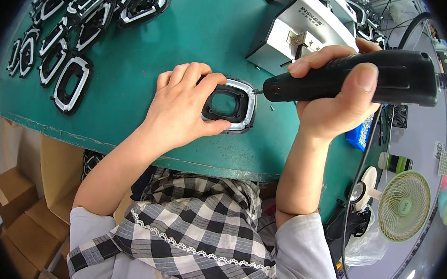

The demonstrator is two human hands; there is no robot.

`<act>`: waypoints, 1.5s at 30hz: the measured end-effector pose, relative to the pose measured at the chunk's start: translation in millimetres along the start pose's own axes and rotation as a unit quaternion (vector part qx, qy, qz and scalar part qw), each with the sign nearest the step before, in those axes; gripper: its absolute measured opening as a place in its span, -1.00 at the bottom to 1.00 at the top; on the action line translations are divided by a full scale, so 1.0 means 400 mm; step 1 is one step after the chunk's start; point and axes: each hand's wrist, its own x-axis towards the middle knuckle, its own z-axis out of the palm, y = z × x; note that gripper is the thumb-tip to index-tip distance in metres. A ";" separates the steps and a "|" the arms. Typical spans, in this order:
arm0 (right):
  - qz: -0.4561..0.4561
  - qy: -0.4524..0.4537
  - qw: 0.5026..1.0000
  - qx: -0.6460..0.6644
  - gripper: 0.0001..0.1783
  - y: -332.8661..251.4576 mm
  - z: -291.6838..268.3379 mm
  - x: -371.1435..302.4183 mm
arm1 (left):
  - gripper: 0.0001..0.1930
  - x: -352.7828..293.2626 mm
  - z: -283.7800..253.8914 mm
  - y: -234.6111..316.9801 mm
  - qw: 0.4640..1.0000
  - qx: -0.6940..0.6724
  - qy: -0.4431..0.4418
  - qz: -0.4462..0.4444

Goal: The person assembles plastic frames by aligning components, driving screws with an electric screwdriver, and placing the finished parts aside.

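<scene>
On the green table lies a rounded black frame with a white inner ring (247, 95), its middle an open hole. My left hand (182, 95) grips its left side, thumb on the near edge and fingers over the far edge. In my right hand (340, 103) is a black electric screwdriver (352, 78), held sideways with the thumb and fingers wrapped round its body. Its thin bit points left and meets the frame's right side near the upper corner; whether a screw sits under it is too small to tell.
Several similar frames (72, 85) lie piled at the far left. A white and grey box-shaped machine (314, 21), probably a screw feeder, stands behind my right hand. Further right are a blue box (359, 132), a hanging cable (361, 170) and a green fan (404, 206). Cardboard boxes (33, 230) stand below left.
</scene>
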 end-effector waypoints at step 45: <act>0.057 -0.063 0.996 -0.010 -0.33 0.004 0.124 0.019 | -0.19 -0.008 -0.007 -0.016 0.999 -0.046 0.007 -0.008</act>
